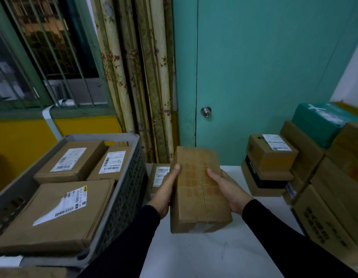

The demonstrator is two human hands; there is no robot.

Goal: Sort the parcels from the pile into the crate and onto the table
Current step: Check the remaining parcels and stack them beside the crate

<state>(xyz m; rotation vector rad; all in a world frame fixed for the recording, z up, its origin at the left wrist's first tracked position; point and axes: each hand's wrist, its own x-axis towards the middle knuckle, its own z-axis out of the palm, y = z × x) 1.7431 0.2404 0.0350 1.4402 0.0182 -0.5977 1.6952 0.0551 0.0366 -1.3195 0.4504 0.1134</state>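
A white table (204, 255) fills the lower middle of the view, in front of a teal door (264, 67) and flowered curtains (132, 73). On its right side stands the pile of parcels (322, 177), brown cardboard boxes stacked several high with a teal box (322, 122) on top. On the left sits a grey slatted crate (122, 189), and three labelled flat parcels lie inside it: a large one (53, 215) nearest the camera, and two smaller ones (71, 160) and (112, 164) side by side behind it. Another labelled parcel (159, 177) lies on the table just beside the crate, partly hidden behind the left hand (166, 192).

Both hands hold a long brown box (198, 189) above the middle of the table, between the crate and the pile. The left hand grips its left side, thumb laid on top and fingers curled underneath. The right hand (229, 190) grips the right side the same way, thumb resting on the top face, fingers out of sight below. Both arms wear dark sleeves (274, 233).
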